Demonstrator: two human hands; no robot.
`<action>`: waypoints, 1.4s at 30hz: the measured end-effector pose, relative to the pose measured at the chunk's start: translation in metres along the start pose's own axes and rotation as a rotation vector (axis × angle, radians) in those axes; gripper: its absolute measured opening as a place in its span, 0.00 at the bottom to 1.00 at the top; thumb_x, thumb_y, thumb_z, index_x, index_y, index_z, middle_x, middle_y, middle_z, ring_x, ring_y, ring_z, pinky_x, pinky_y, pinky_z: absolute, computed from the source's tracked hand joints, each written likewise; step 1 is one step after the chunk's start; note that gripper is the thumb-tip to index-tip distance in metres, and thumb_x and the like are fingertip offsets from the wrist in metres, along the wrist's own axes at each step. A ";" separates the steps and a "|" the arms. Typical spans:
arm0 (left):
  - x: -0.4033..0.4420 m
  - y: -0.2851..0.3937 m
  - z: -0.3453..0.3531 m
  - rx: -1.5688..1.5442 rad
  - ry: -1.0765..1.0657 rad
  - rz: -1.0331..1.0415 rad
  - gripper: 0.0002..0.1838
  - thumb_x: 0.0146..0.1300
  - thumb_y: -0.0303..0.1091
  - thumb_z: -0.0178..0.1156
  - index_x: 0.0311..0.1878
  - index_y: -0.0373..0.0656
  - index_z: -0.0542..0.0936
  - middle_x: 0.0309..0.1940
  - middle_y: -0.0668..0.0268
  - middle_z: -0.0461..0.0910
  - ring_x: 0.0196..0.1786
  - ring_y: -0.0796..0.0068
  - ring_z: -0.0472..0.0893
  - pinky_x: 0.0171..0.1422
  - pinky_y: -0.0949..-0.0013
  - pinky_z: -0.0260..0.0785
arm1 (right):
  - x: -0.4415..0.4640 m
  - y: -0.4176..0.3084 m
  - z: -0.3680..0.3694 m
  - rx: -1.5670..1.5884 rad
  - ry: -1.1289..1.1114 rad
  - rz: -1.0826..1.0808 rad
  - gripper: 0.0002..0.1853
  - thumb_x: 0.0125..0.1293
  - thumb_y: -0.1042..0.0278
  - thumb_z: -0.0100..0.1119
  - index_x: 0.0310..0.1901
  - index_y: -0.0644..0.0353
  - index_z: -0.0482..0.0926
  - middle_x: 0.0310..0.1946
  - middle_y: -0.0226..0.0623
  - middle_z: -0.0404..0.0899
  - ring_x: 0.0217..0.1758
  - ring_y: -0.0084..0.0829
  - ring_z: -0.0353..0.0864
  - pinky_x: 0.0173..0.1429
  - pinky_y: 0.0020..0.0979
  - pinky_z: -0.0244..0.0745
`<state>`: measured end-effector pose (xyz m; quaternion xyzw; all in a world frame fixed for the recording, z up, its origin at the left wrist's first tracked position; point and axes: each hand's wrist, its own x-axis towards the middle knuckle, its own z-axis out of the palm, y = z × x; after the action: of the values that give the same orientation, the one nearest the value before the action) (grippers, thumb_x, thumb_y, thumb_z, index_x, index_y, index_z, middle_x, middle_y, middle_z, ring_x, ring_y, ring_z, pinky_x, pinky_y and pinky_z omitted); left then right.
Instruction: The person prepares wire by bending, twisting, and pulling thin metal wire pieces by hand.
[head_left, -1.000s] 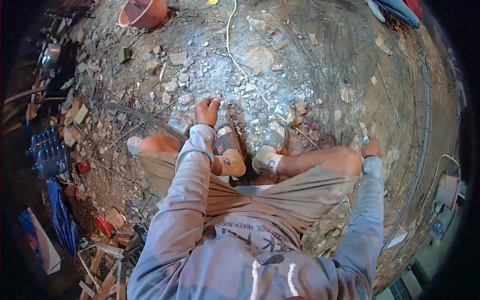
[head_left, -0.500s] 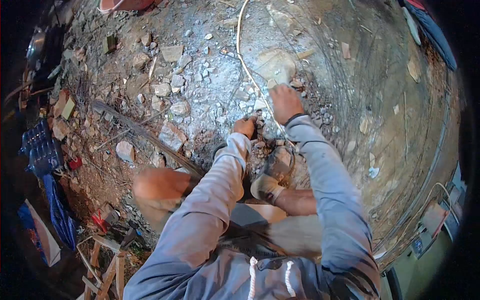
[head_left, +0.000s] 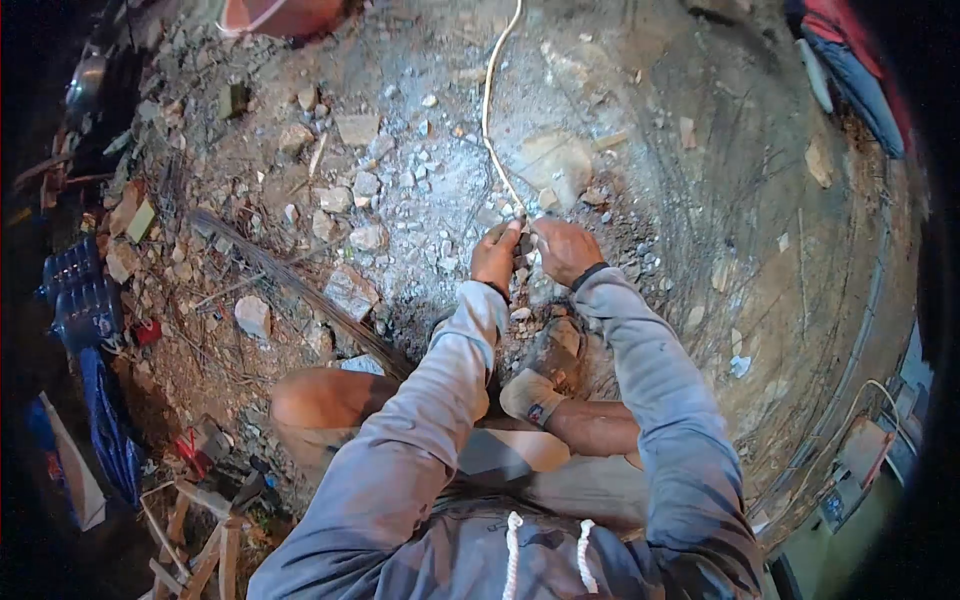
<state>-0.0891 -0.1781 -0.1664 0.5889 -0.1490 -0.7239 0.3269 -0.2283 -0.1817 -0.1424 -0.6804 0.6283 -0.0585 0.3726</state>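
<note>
A thin cream-coloured cable (head_left: 487, 105) runs down over the rubble and meets both hands near the middle of the view. My left hand (head_left: 492, 258) is closed, its thumb and fingers pinching at the cable's near end. Right beside it, my right hand (head_left: 567, 250) has its fingers curled in on the same spot. The hands almost touch, and the fingers hide the cable's end. Just below them is my shoe (head_left: 557, 350) on the gravel.
Loose stones and gravel cover the ground, with a pale rock (head_left: 253, 316) at left. A long dark wooden strip (head_left: 300, 290) lies diagonally beside my leg. At the top is a reddish basin (head_left: 285, 15). Blue plastic (head_left: 82, 295) lies far left, and wood pieces (head_left: 205, 550) below it.
My right hand has moved down and my left hand slightly up, so they now meet. The cable, which ran past my right hand toward my shoe, now leads into the hands.
</note>
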 end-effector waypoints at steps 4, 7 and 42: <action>-0.040 0.034 -0.005 -0.165 -0.133 0.010 0.15 0.64 0.39 0.51 0.47 0.39 0.76 0.34 0.66 0.79 0.32 0.78 0.77 0.35 0.74 0.69 | -0.042 -0.032 -0.036 0.176 0.005 -0.186 0.13 0.55 0.64 0.49 0.41 0.56 0.75 0.29 0.51 0.76 0.37 0.54 0.76 0.41 0.47 0.70; -0.090 0.049 -0.018 -0.195 -0.158 0.092 0.11 0.64 0.39 0.52 0.41 0.41 0.76 0.29 0.68 0.77 0.28 0.76 0.76 0.33 0.73 0.70 | -0.102 -0.073 -0.069 0.460 -0.167 0.037 0.12 0.59 0.65 0.49 0.42 0.60 0.76 0.25 0.42 0.77 0.27 0.35 0.77 0.31 0.33 0.72; -0.215 0.000 -0.100 -0.135 -0.163 0.165 0.08 0.61 0.34 0.58 0.39 0.41 0.75 0.28 0.68 0.77 0.26 0.78 0.77 0.28 0.78 0.72 | -0.299 -0.147 0.050 0.141 0.392 0.182 0.10 0.56 0.66 0.52 0.37 0.57 0.79 0.30 0.52 0.77 0.36 0.52 0.76 0.42 0.45 0.70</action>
<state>0.0254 -0.0212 -0.0299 0.4904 -0.1743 -0.7484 0.4111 -0.1428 0.0990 0.0235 -0.5690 0.7417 -0.1995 0.2938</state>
